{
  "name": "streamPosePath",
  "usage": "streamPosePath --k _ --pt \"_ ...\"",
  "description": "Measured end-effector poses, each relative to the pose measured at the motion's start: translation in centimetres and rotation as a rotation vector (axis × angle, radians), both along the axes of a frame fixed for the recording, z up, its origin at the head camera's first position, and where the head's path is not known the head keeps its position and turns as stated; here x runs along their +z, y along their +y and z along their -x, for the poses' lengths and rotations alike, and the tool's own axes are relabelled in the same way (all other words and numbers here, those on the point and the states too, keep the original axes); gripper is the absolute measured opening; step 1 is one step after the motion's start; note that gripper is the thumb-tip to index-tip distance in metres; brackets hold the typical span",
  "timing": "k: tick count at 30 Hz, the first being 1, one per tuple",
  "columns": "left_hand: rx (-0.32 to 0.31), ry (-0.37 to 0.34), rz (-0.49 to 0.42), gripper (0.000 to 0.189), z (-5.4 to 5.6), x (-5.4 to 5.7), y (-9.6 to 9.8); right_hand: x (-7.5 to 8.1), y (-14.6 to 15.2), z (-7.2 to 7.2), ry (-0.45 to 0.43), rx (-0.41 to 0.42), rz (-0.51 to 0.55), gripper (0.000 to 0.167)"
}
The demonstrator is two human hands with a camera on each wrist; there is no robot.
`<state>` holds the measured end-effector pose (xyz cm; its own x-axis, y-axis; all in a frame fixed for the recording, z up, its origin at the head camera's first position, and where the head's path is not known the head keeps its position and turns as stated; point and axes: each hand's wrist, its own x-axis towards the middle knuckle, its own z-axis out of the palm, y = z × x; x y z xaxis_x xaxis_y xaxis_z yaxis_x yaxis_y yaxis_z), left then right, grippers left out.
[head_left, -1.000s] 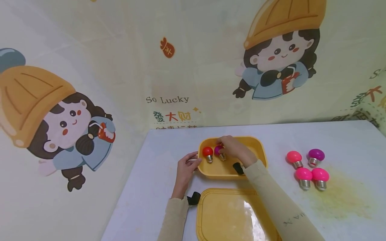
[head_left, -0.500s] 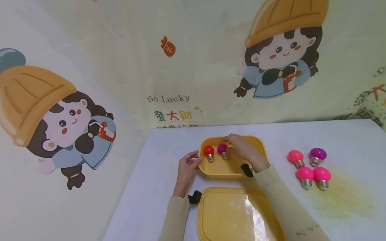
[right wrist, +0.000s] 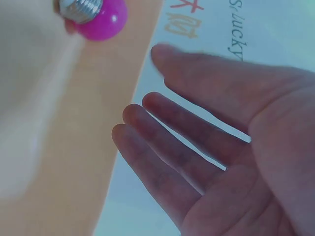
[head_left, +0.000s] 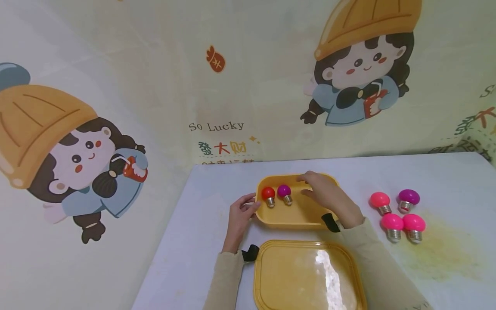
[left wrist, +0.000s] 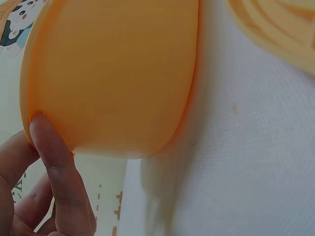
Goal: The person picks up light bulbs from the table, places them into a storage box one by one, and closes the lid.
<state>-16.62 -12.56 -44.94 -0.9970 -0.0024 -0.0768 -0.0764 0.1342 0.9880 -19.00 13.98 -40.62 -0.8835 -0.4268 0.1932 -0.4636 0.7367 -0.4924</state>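
A yellow box (head_left: 298, 224) holds a red bulb (head_left: 268, 193) and a purple bulb (head_left: 284, 191) side by side in its left part. My left hand (head_left: 241, 217) pinches the box's left rim; the left wrist view has one fingertip (left wrist: 38, 120) against the wall, with other fingers behind. Over the right part of the box is my right hand (head_left: 329, 193), fingers spread and holding nothing. In the right wrist view the purple bulb (right wrist: 106, 17) lies apart from those fingers.
Nearer to me lies a flat yellow lid (head_left: 302, 275). On the table at right are two pink bulbs (head_left: 392, 224), a coral-pink bulb (head_left: 379, 200) and another purple bulb (head_left: 408, 198). A cartoon-printed cloth (head_left: 271, 86) hangs behind the table.
My right hand has let go of the purple bulb, which now rests beside the red one, and has moved to the right. The left hand stays at the box rim.
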Motion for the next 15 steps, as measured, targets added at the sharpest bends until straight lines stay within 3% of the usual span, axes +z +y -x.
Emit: streamPosePath --k 15 --pt "-0.002 -0.006 -0.007 0.037 0.2 -0.2 -0.2 0.1 2.9 -1.4 -0.021 -0.105 -0.046 0.034"
